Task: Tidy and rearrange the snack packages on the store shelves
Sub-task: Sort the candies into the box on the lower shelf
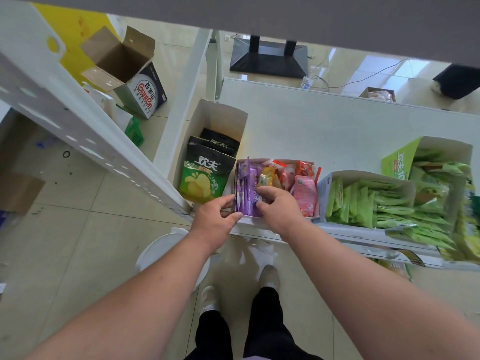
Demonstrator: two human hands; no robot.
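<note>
Left hand: I see my left hand (217,216) at the shelf's front edge, its fingers curled around the front left corner of the small white box (275,162).
Right hand: my right hand (279,207) pinches the purple packets (245,187) near their lower ends.
Purple packets: they stand upright at the left end of the small white box, with yellow and pink packets (305,192) beside them.
Shelf: the white shelf (324,123) carries all the boxes near its front edge.
Left neighbour: a tall box holds green-and-black chip bags (205,175).
Right neighbour: two boxes hold green packets (368,201).
Floor: an open cardboard carton (124,71) stands beyond the shelf's left end.
</note>
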